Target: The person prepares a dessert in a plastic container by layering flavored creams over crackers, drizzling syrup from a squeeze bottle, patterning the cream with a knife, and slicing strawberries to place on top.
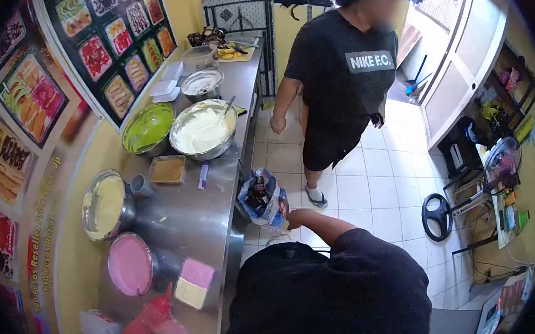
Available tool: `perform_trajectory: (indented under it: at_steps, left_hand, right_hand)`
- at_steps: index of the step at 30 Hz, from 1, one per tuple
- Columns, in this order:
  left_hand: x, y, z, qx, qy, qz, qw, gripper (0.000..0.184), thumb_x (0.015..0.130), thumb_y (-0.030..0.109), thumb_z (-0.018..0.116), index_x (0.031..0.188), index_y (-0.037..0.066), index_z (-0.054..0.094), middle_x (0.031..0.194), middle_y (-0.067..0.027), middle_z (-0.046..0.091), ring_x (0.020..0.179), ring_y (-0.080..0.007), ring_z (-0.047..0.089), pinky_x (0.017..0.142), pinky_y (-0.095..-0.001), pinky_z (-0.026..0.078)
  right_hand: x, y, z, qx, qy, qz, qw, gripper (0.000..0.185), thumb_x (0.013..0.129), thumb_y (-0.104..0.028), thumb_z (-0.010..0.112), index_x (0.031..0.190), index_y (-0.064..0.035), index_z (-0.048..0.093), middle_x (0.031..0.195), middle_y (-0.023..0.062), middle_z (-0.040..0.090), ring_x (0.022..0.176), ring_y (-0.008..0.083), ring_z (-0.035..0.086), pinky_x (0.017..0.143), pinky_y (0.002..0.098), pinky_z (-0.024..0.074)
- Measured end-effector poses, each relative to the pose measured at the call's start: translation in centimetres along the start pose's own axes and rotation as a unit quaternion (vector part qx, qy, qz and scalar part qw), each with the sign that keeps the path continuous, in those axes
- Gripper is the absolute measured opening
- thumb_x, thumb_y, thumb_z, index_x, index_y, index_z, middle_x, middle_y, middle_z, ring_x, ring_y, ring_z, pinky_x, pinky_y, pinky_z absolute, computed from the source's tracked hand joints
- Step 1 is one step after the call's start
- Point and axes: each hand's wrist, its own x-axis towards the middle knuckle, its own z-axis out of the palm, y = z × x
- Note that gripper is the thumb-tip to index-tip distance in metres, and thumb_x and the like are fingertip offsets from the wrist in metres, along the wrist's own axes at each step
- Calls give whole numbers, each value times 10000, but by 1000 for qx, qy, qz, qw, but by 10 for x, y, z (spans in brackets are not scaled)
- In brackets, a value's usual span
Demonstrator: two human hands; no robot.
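Bag (275,216) with bottle (259,181) sits right of table (186,217); your right grip (294,219) at its near edge, can't tell if pinching; left unseen.

Plain black shirt (328,303), short dark sleeve (369,251), bare right hand (296,219)

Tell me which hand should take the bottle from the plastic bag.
Right, most likely: the right hand is at the edge of the plastic bag, close to the bottle, though whether it grips the bag is unclear. The left hand is out of view.
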Motion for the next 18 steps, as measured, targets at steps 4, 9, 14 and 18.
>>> perform_trajectory:
  at_steps: [4,9,14,18]
  left_hand:
    - [5,-14,12,95,44,30,994,602,918,424,537,1391,88,377,1387,-120,448,1249,-263,446,1020,-433,375]
    - [19,-32,67,54,85,-8,995,603,904,396,578,1372,62,398,1363,-135,463,1240,-285,456,1036,-443,388]
    - [7,-28,57,47,112,-40,992,446,912,338,600,1207,9,537,1178,-123,578,1085,-250,547,940,-402,455]
    - [3,-34,89,173,109,14,979,453,918,284,610,1285,48,489,1209,-102,575,1072,-200,573,801,-356,522]
  right_hand:
    - [-1,40,40,170,64,-19,983,416,704,-46,552,1088,-144,679,1052,148,671,984,343,631,833,436,495]
    - [27,53,45,188,128,40,973,296,754,-115,514,988,-169,686,1030,111,682,971,327,632,822,415,494]
    - [-26,21,-43,382,62,42,921,882,784,-728,508,1290,-5,499,1240,272,559,1191,380,523,987,399,407]
    - [68,52,55,394,105,69,910,863,816,-646,582,1321,40,442,1038,230,623,818,266,639,722,372,512]
